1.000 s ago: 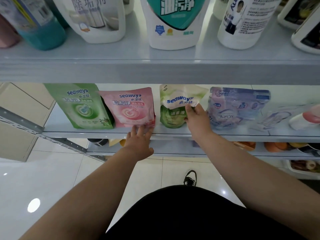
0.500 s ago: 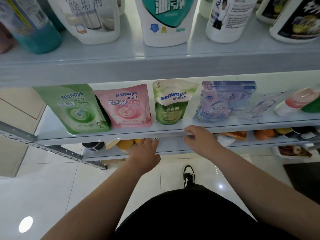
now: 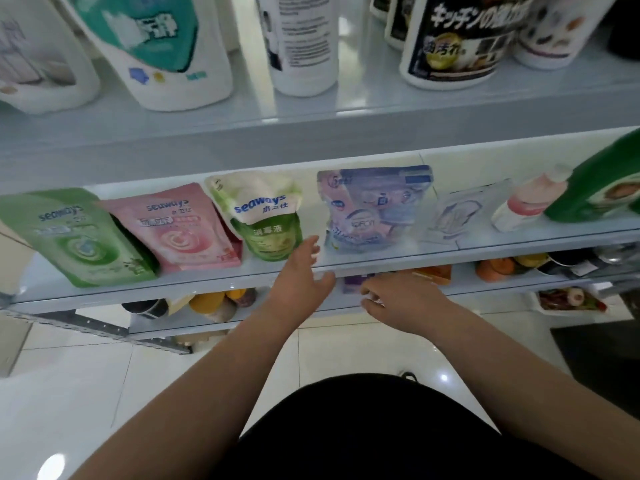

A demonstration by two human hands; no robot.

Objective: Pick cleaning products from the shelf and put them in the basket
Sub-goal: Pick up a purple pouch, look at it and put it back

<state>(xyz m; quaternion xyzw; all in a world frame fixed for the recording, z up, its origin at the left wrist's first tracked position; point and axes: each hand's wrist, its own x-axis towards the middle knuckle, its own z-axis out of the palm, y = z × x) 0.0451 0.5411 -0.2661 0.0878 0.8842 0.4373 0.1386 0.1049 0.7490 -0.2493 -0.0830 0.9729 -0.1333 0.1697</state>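
On the middle shelf, at 12 o'clock from your hands, the pouches stand in a row, each leaning back. Running from 9 o'clock to 3 o'clock you have a green pouch, a pink pouch touching it, a white pouch with a green lower half, a blue pouch and a clear pouch. Past them at 3 o'clock a pink bottle lies tilted against a green bottle.

Your left hand is released: its fingers are straight and spread, holding nothing. It reaches over the shelf's front lip, with the fingertips in the gap between the white pouch and the blue pouch, just beside the white one; whether they touch it you cannot tell through the blur.

Your right hand hangs at 4 o'clock from the left, just below the lip and apart from every pouch. Its fingers are loosely bent, point toward 9 o'clock, and grasp nothing.

Above, at 12 o'clock, the top shelf carries upright bottles, among them a teal-label bottle, a white bottle and a black-label bottle. Under the middle shelf a lower shelf holds fruit. At 6 o'clock lie the white floor and your black clothing.
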